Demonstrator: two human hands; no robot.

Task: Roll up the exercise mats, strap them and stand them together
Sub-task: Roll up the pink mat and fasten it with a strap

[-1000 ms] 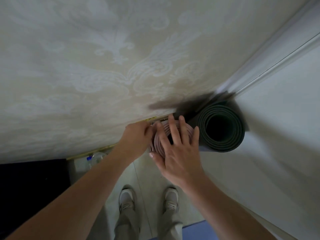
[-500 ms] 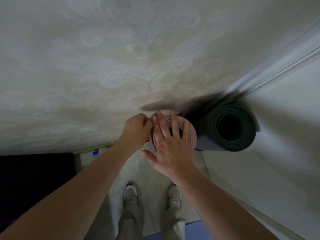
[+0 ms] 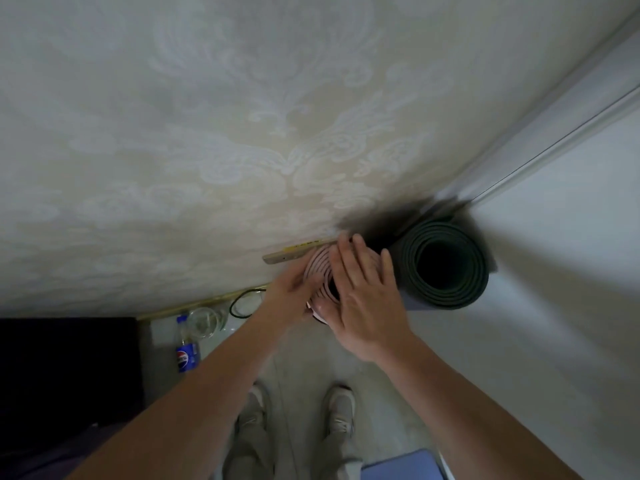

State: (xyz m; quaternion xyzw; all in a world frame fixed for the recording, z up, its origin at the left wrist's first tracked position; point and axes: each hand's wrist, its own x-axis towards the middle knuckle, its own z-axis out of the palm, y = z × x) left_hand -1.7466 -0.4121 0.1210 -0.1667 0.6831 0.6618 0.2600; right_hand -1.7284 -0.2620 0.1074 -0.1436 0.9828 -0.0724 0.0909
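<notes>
1. While both hands are on the pink mat (image 3: 320, 271), it stands on end against the wall (image 3: 242, 133). It is just beside the green mat (image 3: 446, 265), which stands upright in the corner. I cannot tell whether the two rolls touch.
2. My view shows the right hand (image 3: 363, 299) lying flat across the pink roll's top, fingers straight and gripping nothing. The left hand (image 3: 291, 292) is at the roll's left rim, but blur hides whether its fingers curl round the edge or only press it.
3. No strap shows on the pink roll from above. If the hands lift away, I judge the coils could spring loose and widen.
4. A sideways shove from the flat palm could tip the roll left, toward the bottle (image 3: 185, 355) and glass jar (image 3: 204, 322) on the floor, or knock the green mat over.
5. Uneven downward pressure could telescope the inner coils and leave a crooked base that will not stand.
6. Against half a second ago:
   - The right hand stays flat on top but sits closer to the green mat, its little finger now near that rim.
   - The left hand was then a clear fist and now reads looser.
   - The bottle has come fully into view.
</notes>
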